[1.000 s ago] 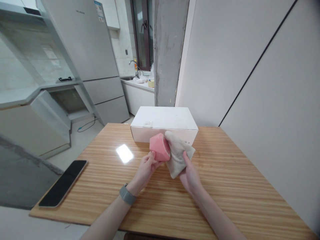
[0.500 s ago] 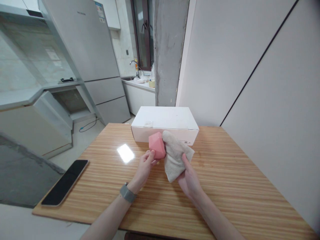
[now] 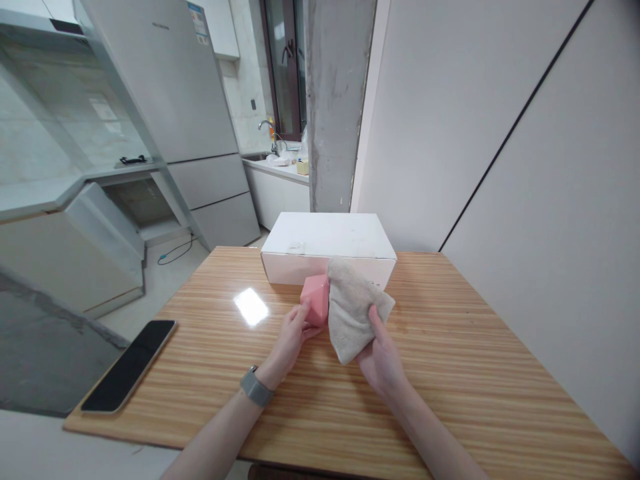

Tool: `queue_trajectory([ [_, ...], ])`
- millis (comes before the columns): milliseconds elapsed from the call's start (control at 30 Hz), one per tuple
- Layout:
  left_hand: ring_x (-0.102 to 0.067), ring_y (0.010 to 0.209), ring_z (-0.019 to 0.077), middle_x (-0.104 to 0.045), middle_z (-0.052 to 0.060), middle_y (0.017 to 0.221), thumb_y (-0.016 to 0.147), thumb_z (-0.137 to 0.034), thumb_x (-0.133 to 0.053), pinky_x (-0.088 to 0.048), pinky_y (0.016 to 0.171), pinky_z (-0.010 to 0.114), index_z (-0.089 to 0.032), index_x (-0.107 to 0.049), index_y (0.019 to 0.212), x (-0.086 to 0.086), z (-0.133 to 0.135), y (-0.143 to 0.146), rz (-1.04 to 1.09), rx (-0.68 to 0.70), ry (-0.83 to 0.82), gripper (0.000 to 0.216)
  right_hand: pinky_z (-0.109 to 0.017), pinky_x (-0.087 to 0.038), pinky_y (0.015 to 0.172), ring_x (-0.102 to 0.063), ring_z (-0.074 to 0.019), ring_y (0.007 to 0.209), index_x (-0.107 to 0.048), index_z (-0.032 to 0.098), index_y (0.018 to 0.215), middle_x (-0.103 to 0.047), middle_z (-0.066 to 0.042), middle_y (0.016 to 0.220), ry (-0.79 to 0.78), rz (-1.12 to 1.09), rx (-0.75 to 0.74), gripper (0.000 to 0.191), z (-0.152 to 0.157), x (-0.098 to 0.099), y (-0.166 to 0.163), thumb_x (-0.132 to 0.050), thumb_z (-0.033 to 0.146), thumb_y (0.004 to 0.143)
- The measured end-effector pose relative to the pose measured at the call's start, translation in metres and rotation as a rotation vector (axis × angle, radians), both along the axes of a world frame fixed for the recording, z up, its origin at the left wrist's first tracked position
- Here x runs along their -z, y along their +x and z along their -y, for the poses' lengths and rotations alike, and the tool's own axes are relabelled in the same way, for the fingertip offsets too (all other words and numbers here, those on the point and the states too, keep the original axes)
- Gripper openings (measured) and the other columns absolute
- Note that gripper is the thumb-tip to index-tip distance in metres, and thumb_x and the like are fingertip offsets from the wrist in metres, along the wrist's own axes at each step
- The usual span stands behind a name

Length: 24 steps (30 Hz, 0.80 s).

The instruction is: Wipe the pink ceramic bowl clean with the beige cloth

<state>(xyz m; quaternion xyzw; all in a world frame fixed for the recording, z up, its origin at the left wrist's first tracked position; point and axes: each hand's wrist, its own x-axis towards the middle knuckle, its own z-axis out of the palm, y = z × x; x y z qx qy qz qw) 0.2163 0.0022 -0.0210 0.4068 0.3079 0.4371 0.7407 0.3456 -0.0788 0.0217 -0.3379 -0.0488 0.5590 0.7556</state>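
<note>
1. Left hand (image 3: 290,337): thumb and fingers clamped on the pink faceted vessel (image 3: 315,301), held above the table (image 3: 475,353) in front of the white cardboard box (image 3: 327,235).
2. Right hand (image 3: 381,360): thumb and fingers closed on the grey cloth (image 3: 353,310), which covers the vessel's right edge.
3. Change: one second ago the vessel's round, pale-edged face was visible—now only flat facets show. Against the half-second frame, the vessel sits slightly lower.
4. Surface: striped wood-grain top; box at the far edge, black-screened smartphone (image 3: 129,367) at the left edge. A grey wristband (image 3: 257,387) encircles the left wrist.
5. Room: refrigerator (image 3: 200,87) at left; faucet (image 3: 273,133) and window (image 3: 285,60) behind—bare concrete column (image 3: 334,100) beside them; white wall (image 3: 450,120) at right.
</note>
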Motion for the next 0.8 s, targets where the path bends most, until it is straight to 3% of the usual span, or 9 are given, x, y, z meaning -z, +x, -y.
queue_trajectory([
  [367,-0.063,0.069,0.0170,-0.072,0.008,0.076,0.069,-0.057,-0.073,-0.050,0.067,0.029,-0.011,-0.073,0.085,-0.012,0.003,0.003,-0.056,-0.053,-0.061,0.049,-0.045,-0.047,0.104,-0.056,-0.0281,0.125,-0.070,0.023,0.110,-0.071,-0.005,0.120,-0.015,0.019,0.029,0.046,0.001,-0.002,0.000,-0.076,0.049,0.073],
  [533,-0.059,0.063,0.0138,-0.069,0.004,0.068,0.067,-0.053,-0.077,-0.045,0.063,0.025,-0.014,-0.072,0.070,-0.014,0.006,0.007,-0.102,-0.057,-0.053,0.040,-0.040,-0.044,0.108,-0.056,-0.0254,0.125,-0.071,0.024,0.107,-0.072,-0.004,0.118,0.048,0.147,-0.012,0.049,0.002,0.011,-0.013,-0.080,0.052,0.067],
  [800,-0.064,0.077,0.0200,-0.073,0.007,0.079,0.063,-0.054,-0.079,-0.047,0.071,0.030,-0.013,-0.075,0.081,-0.009,0.006,0.004,-0.165,0.011,-0.058,0.045,-0.034,-0.042,0.108,-0.053,-0.0197,0.128,-0.070,0.023,0.110,-0.071,-0.004,0.120,0.059,0.382,-0.007,0.046,-0.004,0.031,-0.009,-0.075,0.052,0.074],
])
